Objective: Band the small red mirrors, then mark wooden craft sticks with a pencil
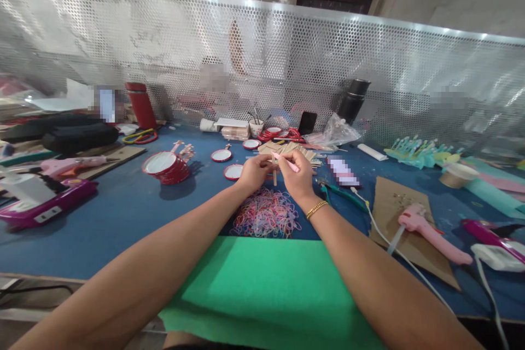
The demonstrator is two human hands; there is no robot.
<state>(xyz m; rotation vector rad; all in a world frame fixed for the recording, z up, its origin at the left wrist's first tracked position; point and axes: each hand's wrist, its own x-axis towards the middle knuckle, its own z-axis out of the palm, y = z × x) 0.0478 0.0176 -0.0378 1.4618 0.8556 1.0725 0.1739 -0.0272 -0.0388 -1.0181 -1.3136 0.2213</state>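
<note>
My left hand (255, 171) is closed in a pinch at the middle of the table, on a thin wooden stick (274, 176) that points downward. Beside it, my right hand (300, 176) grips a slim pink pen-like tool (289, 163), its tip close to the left fingers. Fingertips of both hands partly hide the stick. Below the hands lies a loose heap of small coloured rubber bands (266, 216). Just behind them is a pile of flat wooden sticks (293, 149). A round red-rimmed disc (233, 172) sits left of my left hand.
A stack of red-rimmed discs (166, 168) stands to the left. Green-handled pliers (346, 197) and a phone (343, 170) lie right of my hand. Farther right, a pink glue gun (435, 234) rests on cardboard (383, 197). Green cloth (266, 290) covers the front.
</note>
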